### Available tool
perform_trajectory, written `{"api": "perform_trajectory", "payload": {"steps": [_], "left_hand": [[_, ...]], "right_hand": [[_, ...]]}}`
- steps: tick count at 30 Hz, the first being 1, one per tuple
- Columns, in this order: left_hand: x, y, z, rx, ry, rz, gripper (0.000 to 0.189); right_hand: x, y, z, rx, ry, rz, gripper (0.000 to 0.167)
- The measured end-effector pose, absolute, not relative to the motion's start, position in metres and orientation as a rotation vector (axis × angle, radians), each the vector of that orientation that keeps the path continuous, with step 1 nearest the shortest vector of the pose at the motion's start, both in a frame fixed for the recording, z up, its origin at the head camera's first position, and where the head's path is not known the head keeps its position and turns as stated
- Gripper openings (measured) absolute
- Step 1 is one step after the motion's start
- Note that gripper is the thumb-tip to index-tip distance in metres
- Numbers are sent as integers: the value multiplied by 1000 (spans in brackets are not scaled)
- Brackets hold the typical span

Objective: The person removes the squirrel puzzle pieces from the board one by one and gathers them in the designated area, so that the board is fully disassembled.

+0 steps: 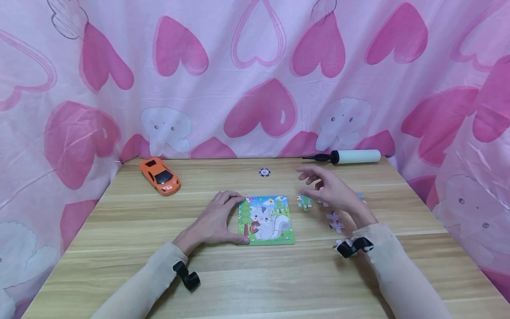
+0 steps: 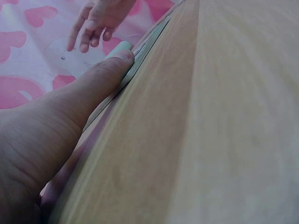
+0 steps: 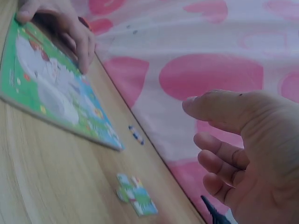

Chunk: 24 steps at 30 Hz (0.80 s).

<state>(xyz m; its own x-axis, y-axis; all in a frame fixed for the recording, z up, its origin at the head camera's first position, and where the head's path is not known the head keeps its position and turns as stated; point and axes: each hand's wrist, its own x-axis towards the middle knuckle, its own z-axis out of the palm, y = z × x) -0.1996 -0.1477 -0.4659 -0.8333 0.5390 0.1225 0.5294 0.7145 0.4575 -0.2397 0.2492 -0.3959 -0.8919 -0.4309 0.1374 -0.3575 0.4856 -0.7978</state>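
Note:
A square jigsaw board (image 1: 266,220) with a squirrel picture lies flat on the table. My left hand (image 1: 213,219) holds it along its left side, the thumb at the near corner and the fingers at the far corner. In the left wrist view the thumb (image 2: 100,77) rests against the board's thin edge. My right hand (image 1: 328,188) hovers to the right of the board, its fingers loosely bent and holding nothing. Just left of and below it lies a green puzzle piece (image 1: 304,202). Purple pieces (image 1: 335,221) lie under the right forearm, partly hidden by it.
An orange toy car (image 1: 160,176) stands at the back left of the wooden table (image 1: 159,226). Behind the board lies a dark blue and white chip (image 1: 264,172). A white hand pump (image 1: 354,156) with a black nozzle lies along the back edge, before a pink heart-patterned curtain (image 1: 260,110).

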Motion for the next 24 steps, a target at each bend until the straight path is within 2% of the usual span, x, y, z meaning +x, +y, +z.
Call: {"api": "perform_trajectory", "payload": {"steps": [12, 24], "left_hand": [[-198, -147, -463, 883, 2883, 765, 126], [-198, -147, -463, 868, 2881, 767, 125]], "right_hand": [[-231, 228, -390, -809, 2642, -1325, 64], [-230, 219, -397, -809, 2610, -1302, 63]]}}
